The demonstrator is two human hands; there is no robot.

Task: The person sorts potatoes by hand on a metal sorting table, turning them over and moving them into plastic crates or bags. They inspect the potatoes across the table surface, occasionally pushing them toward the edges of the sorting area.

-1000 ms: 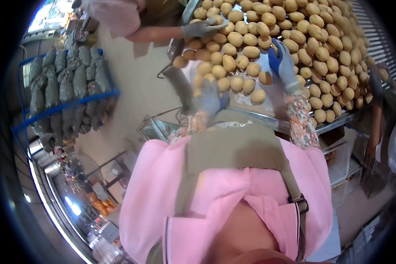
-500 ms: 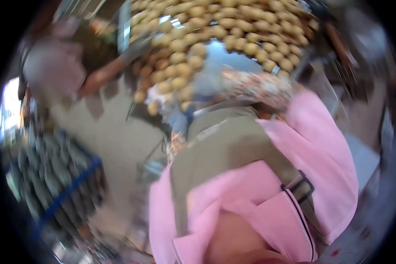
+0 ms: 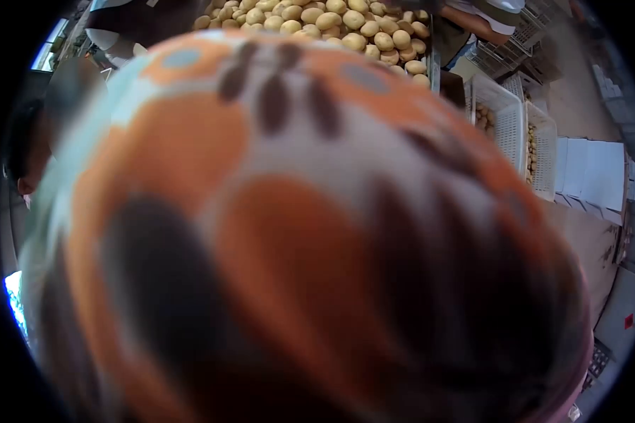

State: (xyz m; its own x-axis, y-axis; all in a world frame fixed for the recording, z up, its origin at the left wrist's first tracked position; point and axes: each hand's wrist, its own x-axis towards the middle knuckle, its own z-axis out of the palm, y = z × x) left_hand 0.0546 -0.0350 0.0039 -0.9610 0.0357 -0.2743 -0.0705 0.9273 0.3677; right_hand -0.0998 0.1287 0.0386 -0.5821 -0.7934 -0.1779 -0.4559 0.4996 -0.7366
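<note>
Fabric (image 3: 289,233) with orange, grey and dark shapes now covers most of the view, where half a second ago both gloved hands were near the potatoes (image 3: 327,20). It looks like one of the wearer's patterned sleeves, raised close to the camera, though which arm it belongs to is unclear. As a judgement, this leaves the handwork unreadable for the moment.

Neither the left hand nor the right hand shows, so whether either is clenched, released or grasping a potato cannot be told. The main heap of potatoes lies at 12 o'clock, beyond the fabric, with a metal rim (image 3: 435,60) on its right side; its distance from each hand cannot be judged.

Toward 2 o'clock, two white crates (image 3: 509,116) stand side by side with more potatoes inside, and white boxes (image 3: 590,169) sit near 3 o'clock. Another person's forearm (image 3: 473,25) reaches in around 1 o'clock.
</note>
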